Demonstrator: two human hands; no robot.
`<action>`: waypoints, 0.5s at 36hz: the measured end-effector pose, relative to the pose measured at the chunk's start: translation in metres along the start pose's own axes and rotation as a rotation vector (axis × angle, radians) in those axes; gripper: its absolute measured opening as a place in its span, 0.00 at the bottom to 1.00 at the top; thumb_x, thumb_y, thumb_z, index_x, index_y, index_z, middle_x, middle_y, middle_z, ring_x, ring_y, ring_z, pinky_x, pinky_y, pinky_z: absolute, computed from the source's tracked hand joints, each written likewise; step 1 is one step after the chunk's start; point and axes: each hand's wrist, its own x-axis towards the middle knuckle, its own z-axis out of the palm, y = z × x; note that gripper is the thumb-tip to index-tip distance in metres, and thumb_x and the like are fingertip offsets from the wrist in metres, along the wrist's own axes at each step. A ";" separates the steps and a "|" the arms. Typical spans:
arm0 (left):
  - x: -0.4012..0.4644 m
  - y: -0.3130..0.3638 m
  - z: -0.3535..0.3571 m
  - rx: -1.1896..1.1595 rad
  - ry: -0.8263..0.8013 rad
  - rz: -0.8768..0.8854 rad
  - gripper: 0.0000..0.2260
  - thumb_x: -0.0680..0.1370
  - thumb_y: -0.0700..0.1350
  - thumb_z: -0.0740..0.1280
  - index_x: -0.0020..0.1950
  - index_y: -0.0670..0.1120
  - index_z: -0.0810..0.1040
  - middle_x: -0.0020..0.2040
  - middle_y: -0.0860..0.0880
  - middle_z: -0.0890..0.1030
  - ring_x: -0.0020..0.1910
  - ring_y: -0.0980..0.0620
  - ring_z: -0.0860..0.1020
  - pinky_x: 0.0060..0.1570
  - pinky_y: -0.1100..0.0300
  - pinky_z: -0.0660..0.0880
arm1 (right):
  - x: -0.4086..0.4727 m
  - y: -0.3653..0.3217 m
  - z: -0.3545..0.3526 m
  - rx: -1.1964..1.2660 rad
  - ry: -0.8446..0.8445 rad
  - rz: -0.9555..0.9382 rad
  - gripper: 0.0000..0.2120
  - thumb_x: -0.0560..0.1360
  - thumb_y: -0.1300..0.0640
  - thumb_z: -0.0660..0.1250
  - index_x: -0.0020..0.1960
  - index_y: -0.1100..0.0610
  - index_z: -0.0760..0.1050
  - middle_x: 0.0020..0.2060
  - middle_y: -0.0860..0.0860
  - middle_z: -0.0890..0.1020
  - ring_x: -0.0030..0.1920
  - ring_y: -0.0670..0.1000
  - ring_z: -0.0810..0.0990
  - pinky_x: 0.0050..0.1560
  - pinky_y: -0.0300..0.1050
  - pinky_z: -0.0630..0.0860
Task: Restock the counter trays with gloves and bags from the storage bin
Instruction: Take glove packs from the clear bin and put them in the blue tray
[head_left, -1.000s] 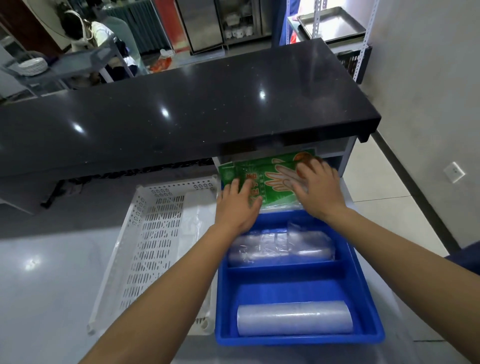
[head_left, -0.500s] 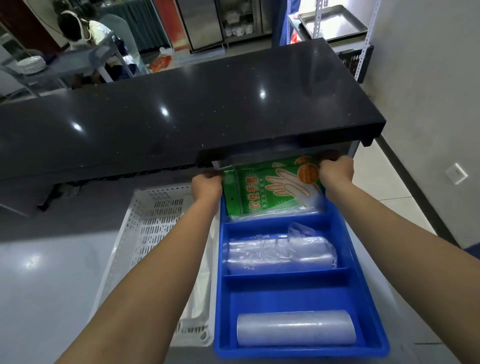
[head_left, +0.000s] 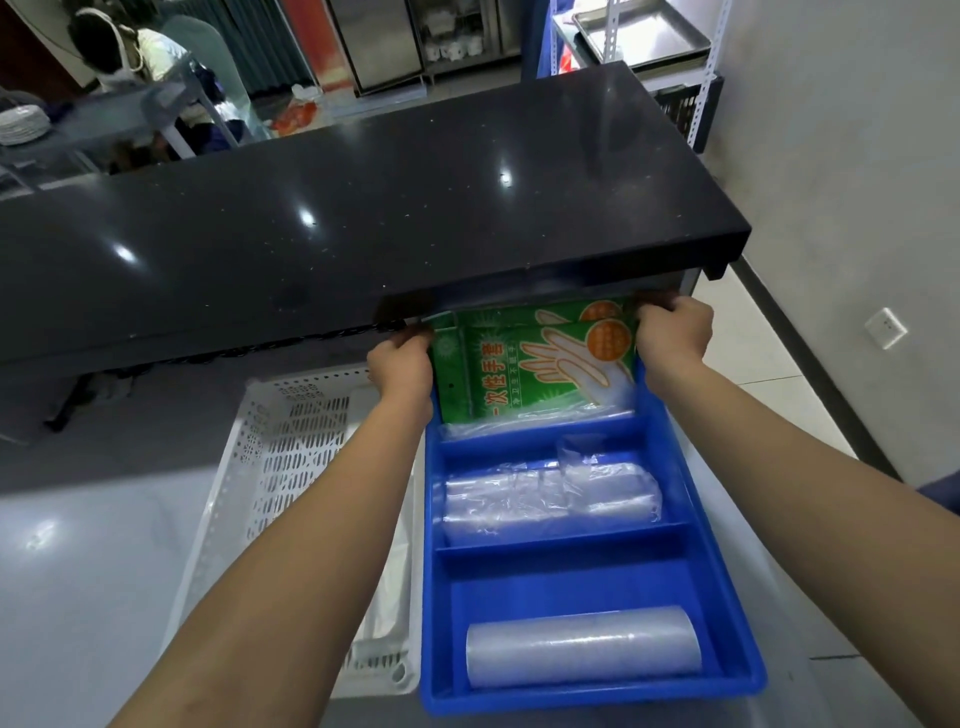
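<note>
Both hands grasp the blue tray's far corners under the black counter.
Left hand (head_left: 402, 364) and right hand (head_left: 672, 335) flank the green glove packs (head_left: 530, 364) in the blue tray's (head_left: 727, 587) far compartment; its long axis runs toward the person.

Left hand (head_left: 401, 364) and right hand (head_left: 674, 332) on blue tray (head_left: 670, 457) far corners.
</note>
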 end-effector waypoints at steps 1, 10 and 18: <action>0.000 -0.001 0.000 -0.005 -0.007 0.010 0.05 0.71 0.38 0.71 0.40 0.47 0.85 0.44 0.45 0.86 0.48 0.44 0.84 0.52 0.49 0.81 | -0.001 0.000 -0.001 -0.006 -0.001 -0.007 0.10 0.72 0.60 0.64 0.37 0.48 0.80 0.36 0.42 0.83 0.40 0.46 0.82 0.36 0.39 0.75; -0.001 -0.004 -0.004 0.091 -0.048 0.059 0.08 0.75 0.39 0.69 0.44 0.50 0.85 0.44 0.50 0.86 0.46 0.50 0.83 0.48 0.58 0.79 | -0.008 0.017 -0.011 -0.173 -0.100 -0.112 0.05 0.75 0.55 0.68 0.50 0.51 0.80 0.45 0.46 0.84 0.45 0.47 0.82 0.48 0.46 0.80; -0.008 -0.019 -0.011 0.187 -0.033 0.081 0.10 0.75 0.34 0.69 0.51 0.47 0.81 0.46 0.51 0.84 0.47 0.52 0.82 0.50 0.58 0.78 | -0.016 0.022 -0.002 -0.393 -0.069 -0.155 0.09 0.76 0.59 0.67 0.52 0.53 0.83 0.49 0.51 0.85 0.46 0.53 0.80 0.51 0.47 0.76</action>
